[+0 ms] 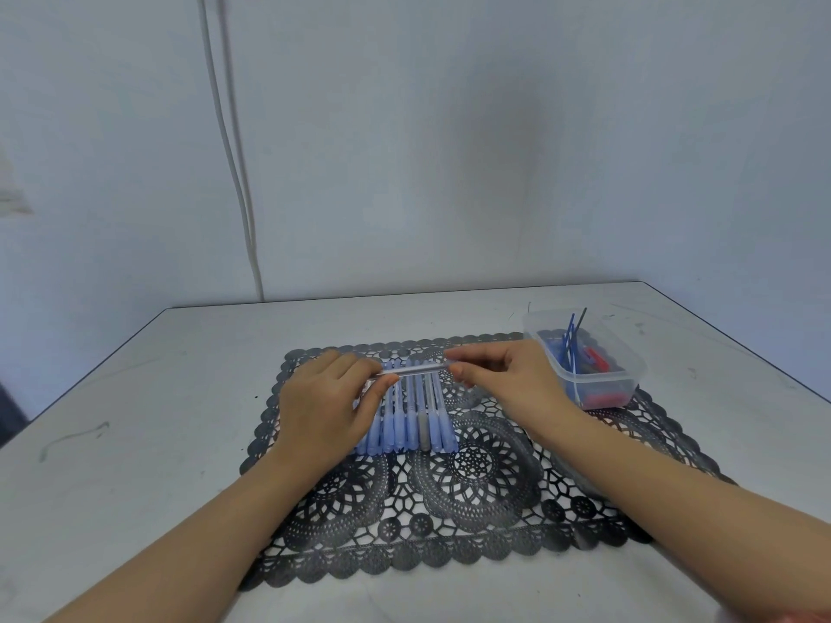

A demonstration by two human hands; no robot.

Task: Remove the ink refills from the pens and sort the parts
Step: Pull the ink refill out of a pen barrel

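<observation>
Forearms, bare, reaching in from the two lower corners across a black lace placemat [472,501], scalloped near edge short of the white table's [148,424] front. Wide bare tabletop left of the mat, a narrower strip on the right, a band beyond it up to the wall.

At mid-mat, a row of capped blue pens [395,427] side by side and touching, long axes running near to far, caps toward the wearer, one grey-capped pen [424,433] among them.

Just above the row's far half, a single pen [416,370] held crosswise, long axis left to right, right end slightly higher. Left hand [328,397] curled round its left end, thumb and fingers closed on the barrel; right hand [508,375] pinching the right end between thumb and forefinger, other fingers loosely bent. Cap or tip at either end: impossible to tell through the blur.

Near the right hand but apart from it, a clear plastic tub [627,375] at the mat's far right corner, holding red and blue parts, thin refills [570,337] leaning up past its rim.

Behind, table edge meeting a pale wall [494,150], two cables [234,173] dropping down it at left.
</observation>
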